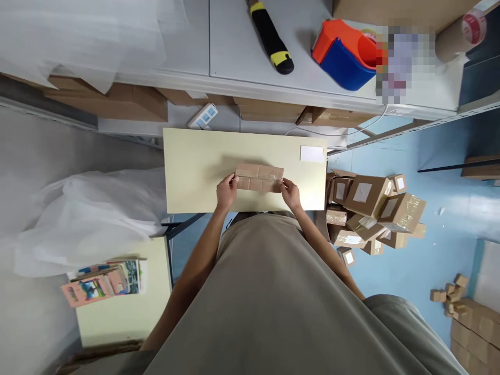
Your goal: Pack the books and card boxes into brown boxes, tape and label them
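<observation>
A small flat cardboard box (259, 177), taped along its seams, lies on the pale yellow table (195, 166). My left hand (227, 190) grips the box's left end with fingers curled over the edge. My right hand (291, 193) pinches its right end, where shiny clear tape shows. A white label (312, 153) lies on the table behind the box, to the right.
A heap of taped cardboard boxes (371, 213) sits on the blue floor right of the table. On the grey shelf beyond lie a black and yellow knife (271, 36) and an orange and blue tape dispenser (344, 54). White plastic sheeting (86, 219) and booklets (103, 281) are on the left.
</observation>
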`<control>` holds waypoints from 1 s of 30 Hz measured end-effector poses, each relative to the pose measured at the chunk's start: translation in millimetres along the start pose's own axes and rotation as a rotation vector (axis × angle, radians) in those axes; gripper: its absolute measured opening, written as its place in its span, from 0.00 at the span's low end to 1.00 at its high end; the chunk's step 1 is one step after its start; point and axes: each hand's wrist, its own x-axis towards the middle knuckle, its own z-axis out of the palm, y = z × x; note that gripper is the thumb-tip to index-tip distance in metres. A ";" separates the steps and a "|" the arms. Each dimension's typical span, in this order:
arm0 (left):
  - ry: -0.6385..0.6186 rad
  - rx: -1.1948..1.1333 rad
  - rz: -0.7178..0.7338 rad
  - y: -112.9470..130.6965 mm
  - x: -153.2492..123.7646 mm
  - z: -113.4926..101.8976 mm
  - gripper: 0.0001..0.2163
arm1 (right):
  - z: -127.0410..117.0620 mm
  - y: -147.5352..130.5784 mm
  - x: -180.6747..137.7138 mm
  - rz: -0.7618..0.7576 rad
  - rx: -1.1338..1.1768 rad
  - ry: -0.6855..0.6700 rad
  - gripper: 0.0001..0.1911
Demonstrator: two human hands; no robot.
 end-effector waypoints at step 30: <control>0.124 -0.035 -0.131 71.5 -21.5 55.9 0.12 | -63.7 8.0 42.7 -0.093 0.116 0.087 0.34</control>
